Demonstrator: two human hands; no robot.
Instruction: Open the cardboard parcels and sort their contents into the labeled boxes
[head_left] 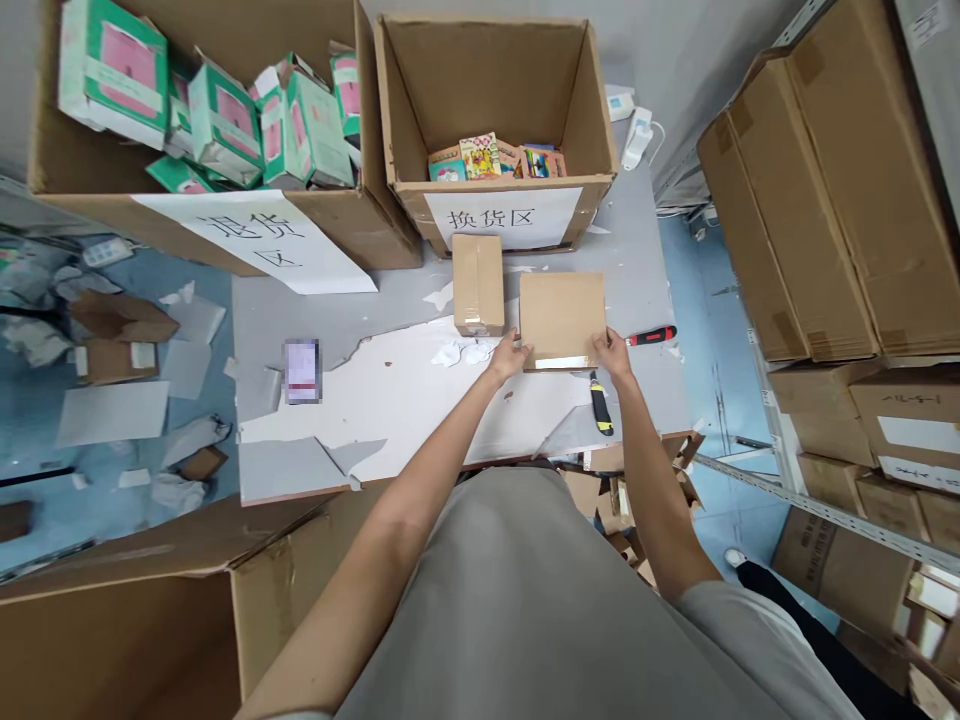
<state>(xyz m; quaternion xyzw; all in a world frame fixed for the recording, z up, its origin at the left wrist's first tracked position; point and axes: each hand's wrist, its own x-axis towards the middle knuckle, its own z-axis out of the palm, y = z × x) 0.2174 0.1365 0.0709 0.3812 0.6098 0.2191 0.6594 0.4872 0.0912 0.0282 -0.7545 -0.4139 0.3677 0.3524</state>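
As my left hand (511,356) and right hand (612,354) grip a flat brown cardboard box (562,315) at its two near corners, the fingers of each are drawn in narrow on the cardboard. The box sits right of centre over the work surface (645,250), a shiny strip along its near edge; whether it is lifted at all I cannot tell. Just left of it stands a smaller taped carton (478,285).

Condition of the surface: grey, with a large ragged-edged white area and loose paper scraps. Near my right hand lie a yellow-and-black utility knife (601,405) and a red-and-black handled tool (652,336). Well to the left lies a phone (302,372), its screen blurred.

Along the far side stand two large open cartons. The left one (337,225), labelled 退货区, holds green-and-pink boxes (225,120); the right one (487,75), labelled 换货区, holds small colourful packs (480,157).

Room: blue floor (697,275), littered at left with paper and cardboard. At right, metal racking (825,510) and stacked brown cartons (862,180); at lower right, another person's dark trouser leg (795,620).
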